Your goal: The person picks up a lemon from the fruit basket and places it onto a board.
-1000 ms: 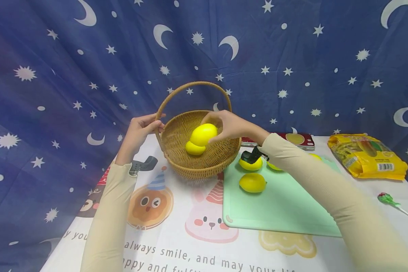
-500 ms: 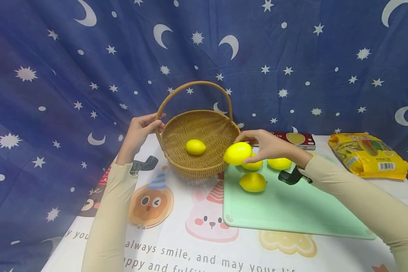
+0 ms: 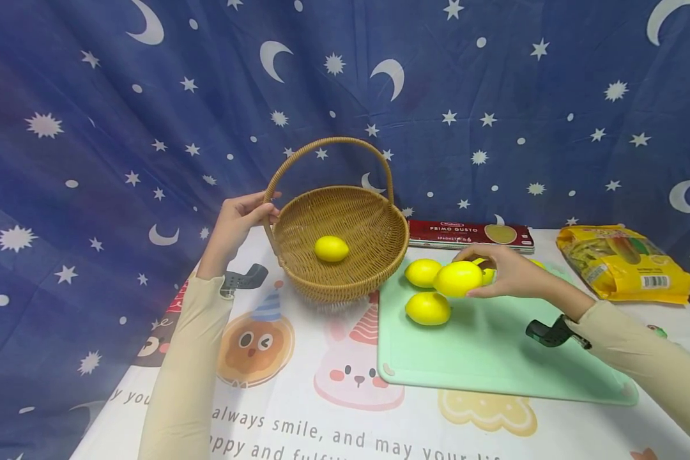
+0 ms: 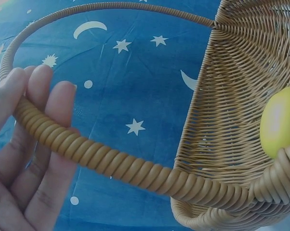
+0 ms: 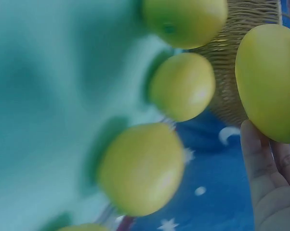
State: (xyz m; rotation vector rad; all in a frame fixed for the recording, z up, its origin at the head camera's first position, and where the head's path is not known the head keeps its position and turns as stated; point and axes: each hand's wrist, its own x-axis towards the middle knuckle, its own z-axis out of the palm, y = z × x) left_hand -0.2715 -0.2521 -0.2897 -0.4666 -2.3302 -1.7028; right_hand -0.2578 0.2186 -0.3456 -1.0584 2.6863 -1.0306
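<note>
My left hand (image 3: 230, 227) pinches the left side of the handle of a wicker basket (image 3: 299, 220); thumb and fingers lie around the handle (image 4: 116, 166) in the left wrist view. One yellow lemon (image 3: 331, 248) lies inside the basket. Over a mint green cutting board (image 3: 494, 358), my right hand (image 3: 508, 271) holds a lemon (image 3: 459, 279) between thumb and fingers. In the right wrist view this held lemon (image 5: 268, 82) is apart from the others. Several more lemons rest on the board, among them a front one (image 3: 428, 308) and one behind it (image 3: 423, 273); another is partly covered by the hand.
Behind the board lie red spaghetti packs (image 3: 466, 235). A yellow bag (image 3: 623, 262) stands at the right, with a lollipop (image 3: 657, 331) mostly hidden by the right sleeve. A blue star-patterned curtain (image 3: 345, 83) hangs behind the printed white tablecloth (image 3: 299, 409).
My right hand has carried the lemon out of the basket and rightward to above the cutting board. The other lemon stays in the basket, and my left hand has not moved.
</note>
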